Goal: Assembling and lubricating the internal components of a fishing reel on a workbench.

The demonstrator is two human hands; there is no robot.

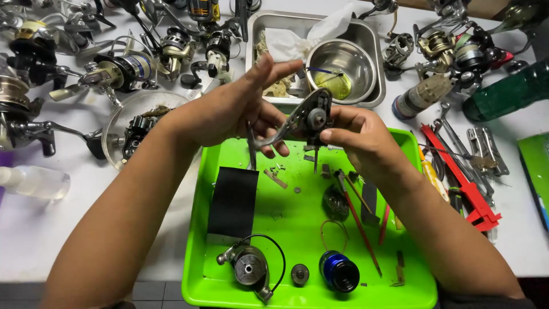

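Counter (34, 240) crowded with fishing reels, green tray (297, 229) in front.
Both hands raised above it: left hand (229, 111) and right hand (357, 137) each pinching the reel body (306, 120).

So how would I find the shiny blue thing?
Look at the bright green tray in front of the person. Along its near edge sit three round parts in a row. The spool is the rightmost one, the only one with a glossy blue band.

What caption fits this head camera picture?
Two hands, left hand and right hand, hold a fishing reel body above a green tray.
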